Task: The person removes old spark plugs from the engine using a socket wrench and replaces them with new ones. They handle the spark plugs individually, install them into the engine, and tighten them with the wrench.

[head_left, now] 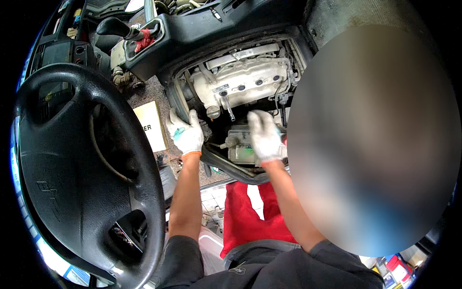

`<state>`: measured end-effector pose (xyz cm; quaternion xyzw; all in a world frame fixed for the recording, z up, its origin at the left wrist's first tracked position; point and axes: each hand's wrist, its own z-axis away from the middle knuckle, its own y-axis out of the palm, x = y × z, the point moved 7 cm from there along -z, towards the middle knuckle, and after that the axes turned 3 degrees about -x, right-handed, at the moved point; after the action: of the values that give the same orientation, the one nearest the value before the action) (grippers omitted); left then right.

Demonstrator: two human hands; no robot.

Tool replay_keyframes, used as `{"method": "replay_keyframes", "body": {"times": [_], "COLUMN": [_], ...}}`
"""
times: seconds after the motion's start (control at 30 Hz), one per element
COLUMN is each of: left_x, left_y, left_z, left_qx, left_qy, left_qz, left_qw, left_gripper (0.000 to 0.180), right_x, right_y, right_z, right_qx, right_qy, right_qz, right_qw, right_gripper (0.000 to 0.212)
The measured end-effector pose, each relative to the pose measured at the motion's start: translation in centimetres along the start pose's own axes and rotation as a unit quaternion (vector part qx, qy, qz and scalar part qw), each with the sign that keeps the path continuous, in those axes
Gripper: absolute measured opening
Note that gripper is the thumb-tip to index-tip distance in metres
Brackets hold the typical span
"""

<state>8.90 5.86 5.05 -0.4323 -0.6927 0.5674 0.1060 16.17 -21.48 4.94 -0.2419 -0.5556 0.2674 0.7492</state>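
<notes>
An engine [245,82] with a pale metal cover and several dark round holes shows through an opening in the cab floor. My left hand [186,134], in a white glove, rests at the left rim of that opening with thumb and fingers apart. My right hand [264,136], also gloved and slightly blurred, hovers over a battery [240,153], its fingers extended and nothing visible in them. Between the hands, a shiny metal rod-shaped tool [229,107] slants down from the leftmost hole. Beside it sits a round filler cap [212,112]. The right thumb is hidden.
A large black steering wheel [154,207] fills the left side. Beyond it stands a gear lever [113,27] with red cloth at its base. A pale yellow booklet [150,126] lies on the carpet. The right side is blurred out.
</notes>
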Motion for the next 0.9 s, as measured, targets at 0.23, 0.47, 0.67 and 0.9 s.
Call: {"method": "replay_keyframes", "body": {"times": [0.23,0.47,0.67,0.9], "left_x": [-1.2,0.5,-0.1,-0.7], "left_y": [1.4,0.9,-0.2,0.4], "left_z": [-0.2,-0.2,-0.9,-0.7], "left_qx": [0.075,0.071,0.072,0.100], "left_qy": [-0.085,-0.091,-0.096,-0.126], "left_qz": [0.079,0.060,0.051,0.097], "left_qw": [0.990,0.991,0.991,0.982], "left_gripper": [0.063,0.063,0.063,0.065], "right_x": [-1.4,-3.5,-3.1,-6.5], "right_y": [13.3,18.3,17.8,18.0], "right_z": [-5.4,-4.1,-3.3,-4.5], "right_qx": [0.060,0.123,0.236,0.093], "right_qy": [0.159,0.323,0.383,0.310], "right_qz": [-0.125,-0.384,-0.406,-0.237], "right_qw": [0.978,0.856,0.795,0.916], "right_gripper": [0.058,0.038,0.050,0.049]}}
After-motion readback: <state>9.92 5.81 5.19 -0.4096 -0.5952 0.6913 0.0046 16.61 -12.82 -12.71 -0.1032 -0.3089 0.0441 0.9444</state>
